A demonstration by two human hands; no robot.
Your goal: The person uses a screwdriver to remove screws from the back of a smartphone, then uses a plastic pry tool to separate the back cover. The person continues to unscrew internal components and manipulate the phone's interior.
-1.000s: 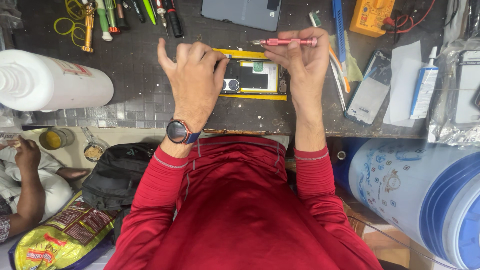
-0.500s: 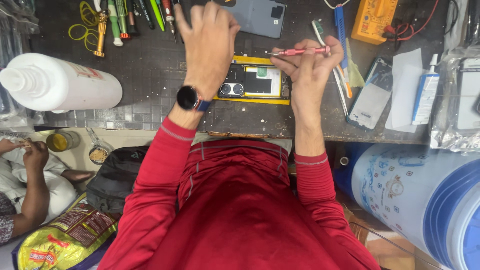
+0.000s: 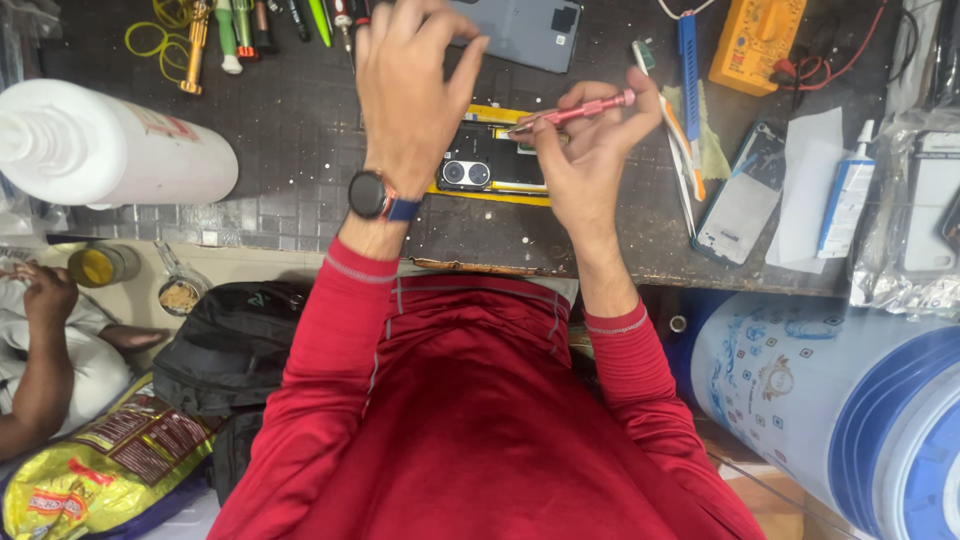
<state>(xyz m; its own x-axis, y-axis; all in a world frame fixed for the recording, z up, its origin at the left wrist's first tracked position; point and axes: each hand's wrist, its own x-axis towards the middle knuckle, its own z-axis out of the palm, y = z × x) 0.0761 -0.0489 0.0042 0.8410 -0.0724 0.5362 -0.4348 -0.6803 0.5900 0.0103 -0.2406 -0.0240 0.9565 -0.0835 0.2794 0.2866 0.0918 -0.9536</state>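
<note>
Head camera looked straight down on two hands at work over a dark, speckled workbench [image 3: 280, 130]. The right hand [image 3: 590, 160] pinched a slim pink metal screwdriver [image 3: 575, 110] between thumb and fingertips, its long axis running nearly level from right to left, with the tip pointing left and slightly down toward the opened phone with a twin camera module [image 3: 495, 165]. That phone lay on a yellow mat [image 3: 490, 195] directly under and between the two hands, just left of the right-hand fingers, so the driver's tip sat nearest its upper edge. The left hand [image 3: 410, 90] was raised above the phone's left end, fingers loosely curled and reaching toward a grey-blue phone back cover [image 3: 525, 35] farther up the bench; whether the fingertips actually gripped anything could not be told. A dark round wristwatch [image 3: 370, 195] sat on the left wrist, above a red long sleeve [image 3: 330, 330].

Farther out, a large white plastic bottle [image 3: 110, 145] lay on its side at the left, a row of hand tools [image 3: 270, 20] lined the top edge, a yellow multimeter [image 3: 755, 40] stood upper right, and another phone [image 3: 740, 200] lay at the right. Below the bench were a black backpack [image 3: 235, 345] and a blue-and-white drum [image 3: 840, 400]; another person's hand [image 3: 45, 295] showed at far left.
</note>
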